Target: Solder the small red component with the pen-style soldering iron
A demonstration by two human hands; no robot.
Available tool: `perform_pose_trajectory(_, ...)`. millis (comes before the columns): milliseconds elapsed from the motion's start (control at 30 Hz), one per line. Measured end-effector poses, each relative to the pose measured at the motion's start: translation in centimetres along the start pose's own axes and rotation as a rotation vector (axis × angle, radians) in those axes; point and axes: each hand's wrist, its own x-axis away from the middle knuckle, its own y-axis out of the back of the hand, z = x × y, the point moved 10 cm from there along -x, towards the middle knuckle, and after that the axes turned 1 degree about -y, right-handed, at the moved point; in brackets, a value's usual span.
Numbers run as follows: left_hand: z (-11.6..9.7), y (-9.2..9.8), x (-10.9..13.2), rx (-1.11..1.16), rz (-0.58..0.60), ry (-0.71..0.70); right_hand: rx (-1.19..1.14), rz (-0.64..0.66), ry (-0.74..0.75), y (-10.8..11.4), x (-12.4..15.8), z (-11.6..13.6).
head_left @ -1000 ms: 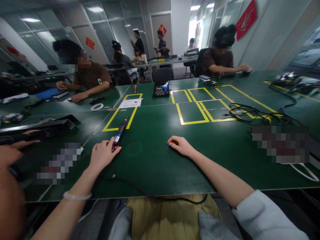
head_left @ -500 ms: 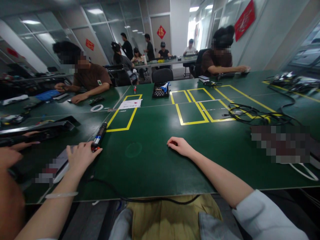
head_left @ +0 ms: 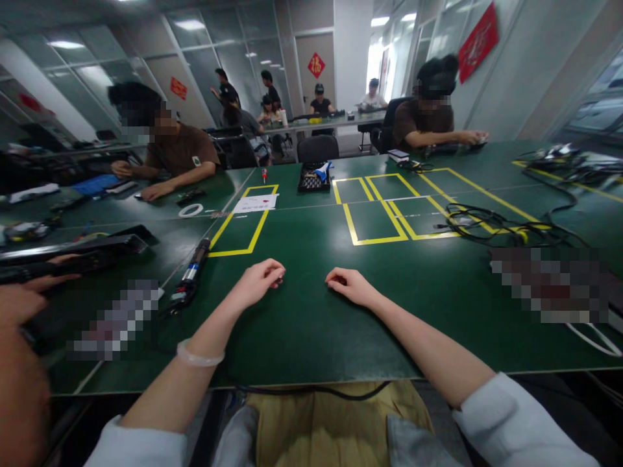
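Note:
My left hand (head_left: 257, 281) rests on the green table (head_left: 311, 324) with its fingers loosely curled, and I see nothing in it. My right hand (head_left: 349, 284) lies a short way to its right, fingers curled under, fingertips on the table. An electric screwdriver (head_left: 193, 274), black with a blue band, lies free on the table to the left of my left hand. Its black cable (head_left: 292, 390) trails back over the near table edge.
Yellow tape rectangles (head_left: 372, 220) mark the table's middle, with a white paper (head_left: 254, 203) in the left one. A black parts tray (head_left: 313, 176) stands behind, tangled cables (head_left: 487, 224) at the right. Another person's hand (head_left: 19, 301) and black equipment (head_left: 73, 250) are at the left. People sit across the table.
My left hand slid the screwdriver to the left, let go of it, and came back to the middle of the table. My right hand has not moved.

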Motion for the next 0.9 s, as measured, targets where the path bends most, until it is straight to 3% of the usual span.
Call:
perform_pose_trajectory(133, -4.3, -7.1, -1.8, 0.220, 0.222, -0.075, -0.245, 0.056, -0.022, -0.5, -0.1, -0.4)
perform_pose_trajectory(200, -5.2, -9.2, -2.3, 0.285, 0.280, -0.102, -0.345, 0.096, -0.008, -0.9, -0.1, -0.2)
perform_pose_trajectory(300, -5.1, -11.2, -2.5, 0.375, 0.325, -0.100, -0.409, 0.125, 0.008, -1.2, 0.0, 0.1)
perform_pose_trajectory(567, -2.2, -12.0, -3.0, 0.631, 0.234, 0.018, -0.348, 0.033, -0.013, -0.7, -0.3, -0.3)
perform_pose_trajectory(900, -2.8, -11.9, -2.4, 0.572, 0.238, 0.010, -0.214, -0.035, 0.012, 0.0, -0.2, -0.4)
